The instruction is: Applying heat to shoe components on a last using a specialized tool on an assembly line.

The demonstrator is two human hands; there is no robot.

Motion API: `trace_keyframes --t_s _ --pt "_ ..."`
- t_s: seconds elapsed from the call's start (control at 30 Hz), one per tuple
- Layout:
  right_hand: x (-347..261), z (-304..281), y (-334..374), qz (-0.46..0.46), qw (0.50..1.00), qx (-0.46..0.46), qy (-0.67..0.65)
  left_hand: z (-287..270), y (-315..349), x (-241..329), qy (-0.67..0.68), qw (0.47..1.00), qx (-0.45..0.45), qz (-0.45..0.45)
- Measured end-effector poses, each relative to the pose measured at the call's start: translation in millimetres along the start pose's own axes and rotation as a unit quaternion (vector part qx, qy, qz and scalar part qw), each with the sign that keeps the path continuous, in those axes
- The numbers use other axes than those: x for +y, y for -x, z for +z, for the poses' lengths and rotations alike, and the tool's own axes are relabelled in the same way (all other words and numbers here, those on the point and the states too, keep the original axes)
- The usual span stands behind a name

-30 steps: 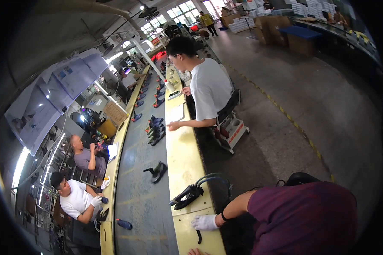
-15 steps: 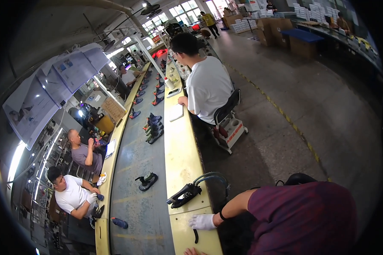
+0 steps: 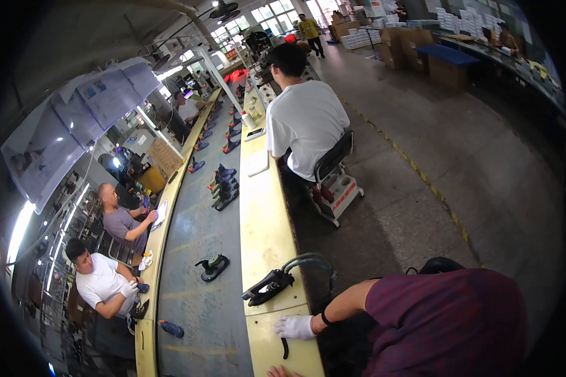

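Black strip (image 3: 285, 349) lies beside the gloved right hand (image 3: 295, 327); how it or the left hand (image 3: 278, 372) grips, I cannot tell.

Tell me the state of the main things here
White-gloved hand: resting on the long yellow bench
Curved black strip: lying on the bench
Black device with blue-grey tubes: unheld
Dark strappy shoe: sole down on the grey conveyor belt
Small white bottle: upright
Long white tube light: lit
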State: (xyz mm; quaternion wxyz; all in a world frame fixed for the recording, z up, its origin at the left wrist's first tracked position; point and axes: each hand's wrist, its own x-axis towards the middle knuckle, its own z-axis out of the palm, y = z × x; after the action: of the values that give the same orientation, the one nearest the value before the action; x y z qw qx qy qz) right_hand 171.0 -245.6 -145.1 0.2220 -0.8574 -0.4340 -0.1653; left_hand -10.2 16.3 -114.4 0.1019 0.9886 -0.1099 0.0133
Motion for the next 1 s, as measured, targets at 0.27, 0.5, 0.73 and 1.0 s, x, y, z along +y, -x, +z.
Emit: trace_keyframes --t_s 0.27,0.5,0.73,1.0 --pt "15.9 13.0 -0.2 0.029 0.999 -0.024 -0.015 13.7 -23.8 -22.1 0.005 0.998 0.061 0.026" --pt "3.7 1.2 -7.8 0.023 0.999 -0.034 -0.022 19.3 -11.0 -27.1 -0.001 0.997 0.075 0.011" --pt "1.1 1.3 -6.4 0.012 0.999 -0.022 -0.029 21.1 -10.4 -27.5 -0.012 0.997 0.081 0.011" --pt "3.1 3.8 -6.1 0.024 0.999 -0.041 -0.017 21.9 -13.8 -28.8 -0.011 0.997 0.081 0.018"
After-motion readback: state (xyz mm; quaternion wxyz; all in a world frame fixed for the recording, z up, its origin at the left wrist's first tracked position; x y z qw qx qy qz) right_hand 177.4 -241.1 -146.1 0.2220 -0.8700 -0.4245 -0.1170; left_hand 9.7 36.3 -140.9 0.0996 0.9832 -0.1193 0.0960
